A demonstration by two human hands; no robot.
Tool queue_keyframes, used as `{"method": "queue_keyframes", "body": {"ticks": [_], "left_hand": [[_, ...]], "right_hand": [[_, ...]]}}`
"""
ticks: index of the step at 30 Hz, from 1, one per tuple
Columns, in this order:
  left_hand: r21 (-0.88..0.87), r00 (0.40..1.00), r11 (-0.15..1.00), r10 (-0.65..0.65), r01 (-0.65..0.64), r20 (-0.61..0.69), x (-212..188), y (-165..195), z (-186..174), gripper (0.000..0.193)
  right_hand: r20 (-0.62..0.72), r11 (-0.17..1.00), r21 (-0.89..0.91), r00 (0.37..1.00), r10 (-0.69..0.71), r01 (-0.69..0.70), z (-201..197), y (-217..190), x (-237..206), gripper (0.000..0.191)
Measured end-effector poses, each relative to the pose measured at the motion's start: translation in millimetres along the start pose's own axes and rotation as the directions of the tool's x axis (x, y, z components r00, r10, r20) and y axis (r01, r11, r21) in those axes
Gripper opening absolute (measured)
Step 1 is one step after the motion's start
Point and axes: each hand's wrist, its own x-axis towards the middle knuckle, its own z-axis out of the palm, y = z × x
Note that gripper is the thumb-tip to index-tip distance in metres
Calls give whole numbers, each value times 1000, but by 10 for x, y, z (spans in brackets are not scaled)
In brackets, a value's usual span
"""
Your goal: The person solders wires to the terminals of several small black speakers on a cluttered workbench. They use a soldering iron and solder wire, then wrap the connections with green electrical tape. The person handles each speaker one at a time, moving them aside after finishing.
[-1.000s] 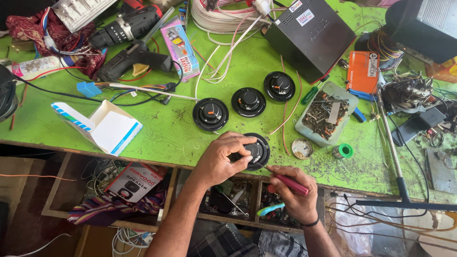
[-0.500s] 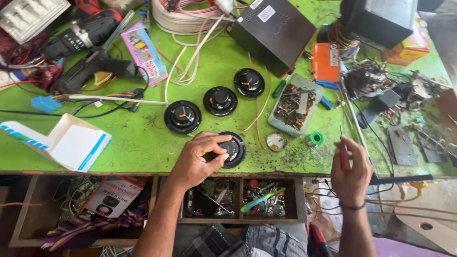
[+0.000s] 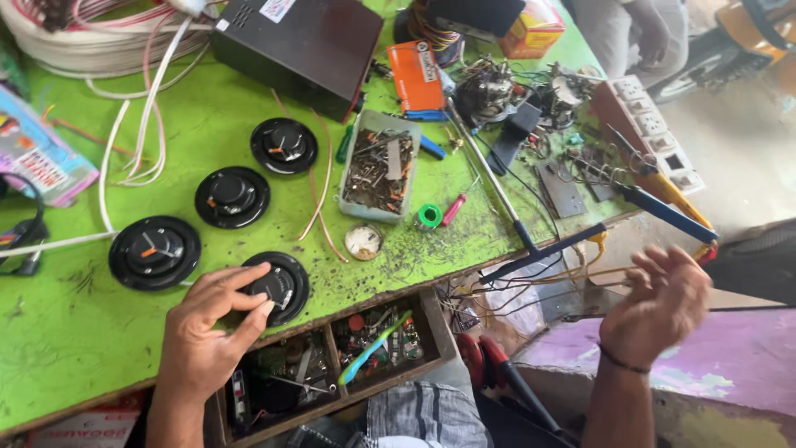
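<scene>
My left hand [image 3: 207, 332] grips the rim of a round black speaker [image 3: 286, 286] lying at the front edge of the green workbench [image 3: 50, 332]. Three more black speakers [image 3: 155, 251] [image 3: 232, 197] [image 3: 284, 145] lie in a diagonal row behind it. My right hand [image 3: 663, 299] hovers off the bench's right end, blurred, with its fingers spread and nothing in it. A small red-handled screwdriver [image 3: 453, 209] lies on the bench beside a green tape ring [image 3: 429, 216].
A clear tray of screws [image 3: 377, 170], a round white disc [image 3: 363, 241], a black box [image 3: 298, 41], an orange pack [image 3: 417, 75] and a tangle of electronic parts [image 3: 514, 91] fill the bench. A blue-handled tool [image 3: 663, 211] overhangs the right edge. An open parts drawer [image 3: 332, 365] sits below.
The view has swung right and moved closer. My right hand, which held a red-handled tool a second ago, has moved out past the bench's right end and is now empty. My left hand stays on the speaker.
</scene>
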Motion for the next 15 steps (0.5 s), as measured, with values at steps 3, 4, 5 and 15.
{"method": "queue_keyframes", "body": {"ticks": [3, 4, 5, 15], "left_hand": [[2, 1000, 1000, -8, 8, -12, -12, 0, 12, 11], [14, 1000, 1000, 6, -6, -14, -10, 1, 12, 11], [25, 1000, 999, 20, -20, -14, -7, 3, 9, 12], [-4, 1000, 1000, -5, 5, -8, 10, -5, -16, 11]], "right_hand": [[-79, 922, -87, 925, 371, -377, -57, 92, 274, 33], [27, 946, -79, 948, 317, -315, -55, 139, 352, 35], [130, 965, -65, 957, 259, -253, -55, 188, 451, 38], [-104, 873, -438, 952, -286, 215, -611, 215, 659, 30]]}}
